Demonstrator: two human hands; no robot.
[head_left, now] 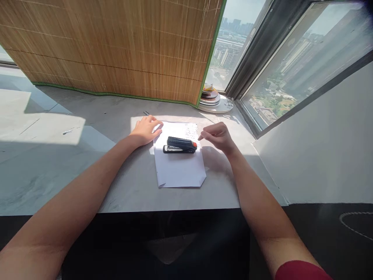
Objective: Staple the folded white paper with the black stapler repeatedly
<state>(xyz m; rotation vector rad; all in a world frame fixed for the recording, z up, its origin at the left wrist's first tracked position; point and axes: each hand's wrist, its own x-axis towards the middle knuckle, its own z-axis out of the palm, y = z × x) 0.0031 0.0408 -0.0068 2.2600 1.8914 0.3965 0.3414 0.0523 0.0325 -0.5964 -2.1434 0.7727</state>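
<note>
A black stapler point(181, 145) with an orange-red tip at its right end lies across a white sheet of paper point(177, 173). The paper has writing near its upper right, and its lower corners look folded. Resting at the paper's upper left edge is my left hand point(145, 130), fingers spread and nothing gripped. My right hand point(217, 136) is just off the paper's right edge, its shadow on the counter below. Its fingers are curled together, pointing left toward the stapler's tip, with no object visible in them.
The paper lies on a pale grey counter point(125, 198). A bamboo blind point(116, 46) with green edging hangs at the back. Stacked plates point(210, 100) stand in the window corner. Small white scraps point(67, 132) lie on the left. A white wall point(320, 144) bounds the right.
</note>
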